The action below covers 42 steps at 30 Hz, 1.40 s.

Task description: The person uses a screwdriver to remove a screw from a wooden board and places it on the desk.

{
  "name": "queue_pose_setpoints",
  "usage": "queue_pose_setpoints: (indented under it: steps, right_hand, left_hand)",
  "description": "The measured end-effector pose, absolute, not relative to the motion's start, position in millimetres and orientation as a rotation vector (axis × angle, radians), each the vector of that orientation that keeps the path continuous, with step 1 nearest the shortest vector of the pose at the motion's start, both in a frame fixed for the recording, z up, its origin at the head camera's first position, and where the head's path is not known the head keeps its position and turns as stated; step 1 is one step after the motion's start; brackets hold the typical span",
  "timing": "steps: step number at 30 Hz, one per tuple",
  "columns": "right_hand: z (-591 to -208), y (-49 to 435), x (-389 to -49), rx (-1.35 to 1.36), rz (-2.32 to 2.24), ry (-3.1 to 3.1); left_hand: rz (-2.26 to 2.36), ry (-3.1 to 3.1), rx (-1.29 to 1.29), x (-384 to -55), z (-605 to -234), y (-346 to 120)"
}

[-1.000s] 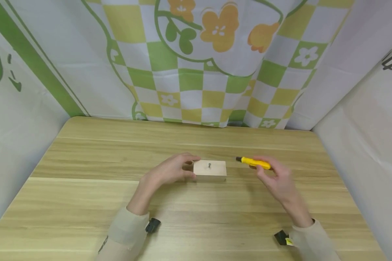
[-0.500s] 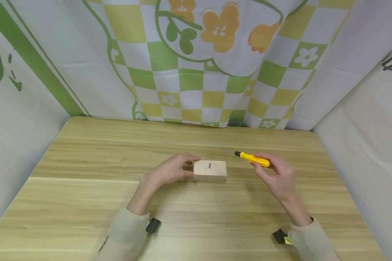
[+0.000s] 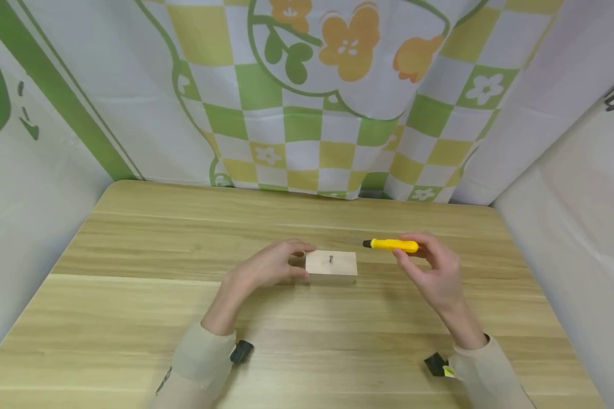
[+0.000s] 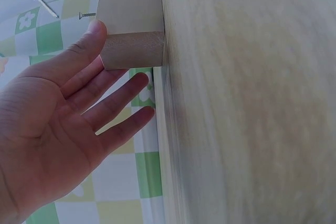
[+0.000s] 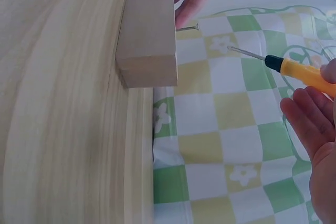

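A pale rectangular wooden block lies on the table with a screw standing upright out of its top face. My left hand grips the block's left end between thumb and forefinger; in the left wrist view the other fingers spread loosely below. To the right, my right hand pinches the yellow handle of a screwdriver above the table. Its thin shaft points left, blurred in the head view. In the right wrist view the screwdriver has its tip a short gap away from the screw.
The wood-grain table runs back to a hanging green, yellow and white checked cloth. White sheets border both sides. A small black camera is strapped at the left wrist, and another camera at the right.
My right hand has lifted the screwdriver slightly and moved it a little left, turning it from a slant to nearly level in the head view. The left hand and block have stayed put.
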State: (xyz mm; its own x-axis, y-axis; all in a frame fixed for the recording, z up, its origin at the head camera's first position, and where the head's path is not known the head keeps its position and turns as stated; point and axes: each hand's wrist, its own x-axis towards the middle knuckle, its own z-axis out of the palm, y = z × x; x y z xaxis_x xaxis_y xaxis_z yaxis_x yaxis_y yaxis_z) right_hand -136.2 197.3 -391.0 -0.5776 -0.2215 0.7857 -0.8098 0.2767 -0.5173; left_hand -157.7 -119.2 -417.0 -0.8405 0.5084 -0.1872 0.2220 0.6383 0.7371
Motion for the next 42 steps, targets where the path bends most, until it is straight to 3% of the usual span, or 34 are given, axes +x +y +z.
queue_pose_setpoints:
  steps: [31,42]
  right_hand:
    - [-367,146,-158,1.103,1.248,-2.103]
    - [-354,135,-165,1.135,1.119,-2.208]
  left_hand:
    - [1.083,2.481,0.663,-163,-422,-120]
    - [1.133,2.423,0.537,-166,-417,-114]
